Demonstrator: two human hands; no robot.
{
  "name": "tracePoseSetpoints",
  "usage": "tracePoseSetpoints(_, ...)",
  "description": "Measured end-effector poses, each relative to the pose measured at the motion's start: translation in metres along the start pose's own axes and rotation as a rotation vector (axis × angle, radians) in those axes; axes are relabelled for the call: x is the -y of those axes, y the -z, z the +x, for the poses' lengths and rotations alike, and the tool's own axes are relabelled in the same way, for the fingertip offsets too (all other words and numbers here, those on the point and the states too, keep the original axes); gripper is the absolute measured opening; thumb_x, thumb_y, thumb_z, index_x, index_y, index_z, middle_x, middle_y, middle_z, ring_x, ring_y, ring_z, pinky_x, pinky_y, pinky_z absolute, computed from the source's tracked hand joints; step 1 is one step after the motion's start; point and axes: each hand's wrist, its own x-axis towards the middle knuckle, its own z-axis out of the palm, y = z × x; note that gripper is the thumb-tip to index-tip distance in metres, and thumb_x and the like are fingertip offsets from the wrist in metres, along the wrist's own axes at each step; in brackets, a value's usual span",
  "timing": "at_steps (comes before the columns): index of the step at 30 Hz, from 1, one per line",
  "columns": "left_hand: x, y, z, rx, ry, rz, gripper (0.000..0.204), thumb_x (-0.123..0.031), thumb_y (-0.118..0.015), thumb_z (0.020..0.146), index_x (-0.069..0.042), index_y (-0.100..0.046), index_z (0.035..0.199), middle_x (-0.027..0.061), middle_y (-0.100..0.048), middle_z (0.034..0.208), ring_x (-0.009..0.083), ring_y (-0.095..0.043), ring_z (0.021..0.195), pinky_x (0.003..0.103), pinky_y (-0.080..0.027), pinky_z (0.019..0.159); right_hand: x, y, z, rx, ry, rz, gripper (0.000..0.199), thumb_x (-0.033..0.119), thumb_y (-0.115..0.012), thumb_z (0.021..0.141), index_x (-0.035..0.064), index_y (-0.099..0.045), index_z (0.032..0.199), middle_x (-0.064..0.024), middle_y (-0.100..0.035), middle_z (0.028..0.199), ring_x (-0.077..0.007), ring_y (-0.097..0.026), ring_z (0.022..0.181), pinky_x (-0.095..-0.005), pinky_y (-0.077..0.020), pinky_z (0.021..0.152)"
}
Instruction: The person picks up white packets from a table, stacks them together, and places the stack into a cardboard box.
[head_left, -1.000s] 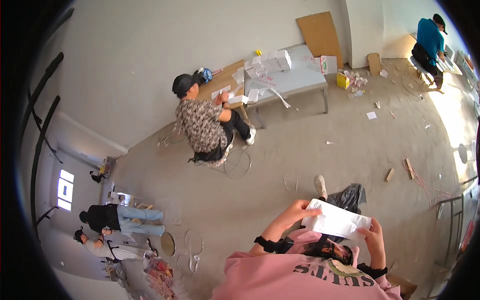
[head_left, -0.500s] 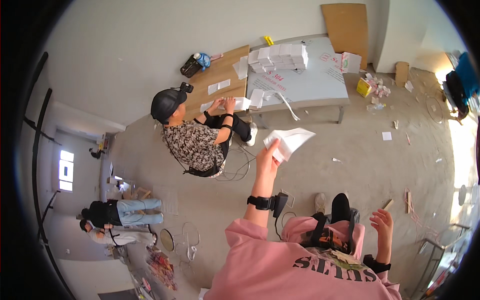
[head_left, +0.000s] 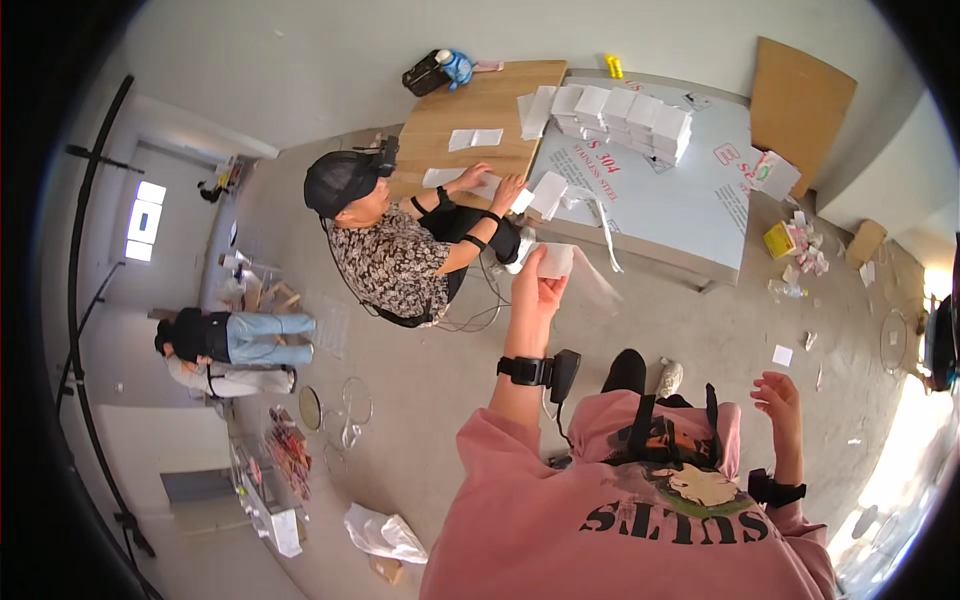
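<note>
Gripping a folded white box, left hand outstretched.

Left hand has carried the white folded paper out toward the table, alone now; right hand has let go, hanging open.

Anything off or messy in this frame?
Yes: scraps of paper and small packets lie scattered on the floor beside the white table. The left hand holds a white folded piece; the right hand is empty.
</note>
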Motion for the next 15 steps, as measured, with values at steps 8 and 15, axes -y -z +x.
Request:
tracePoseSetpoints(8,-0.019,-0.028,0.105,-0.105,0.093,-0.143,0.016,-0.019,-0.065,0.081,-0.007,-0.059,0.090,0.0047,-0.064,0.090,0.0160,-0.063,0.082,0.027,-0.055,0.065,0.075,-0.019,0.126,0.010,-0.028,-0.102,0.025,0.013,-0.056,0.084,0.0047,-0.053,0.108,-0.0054,-0.060,0.097,-0.0115,-0.059,0.079,-0.0220,-0.0446,0.066)
tracePoseSetpoints(15,-0.055,-0.034,0.249,-0.203,0.284,-0.353,0.019,-0.018,-0.059,0.085,-0.001,-0.059,0.094,0.0125,-0.065,0.092,0.0218,-0.064,0.085,0.032,-0.057,0.069,0.110,-0.087,0.208,-0.047,-0.145,-0.072,0.026,0.014,-0.057,0.083,0.0046,-0.053,0.108,-0.0065,-0.060,0.097,-0.0125,-0.060,0.079,-0.0223,-0.0451,0.066)
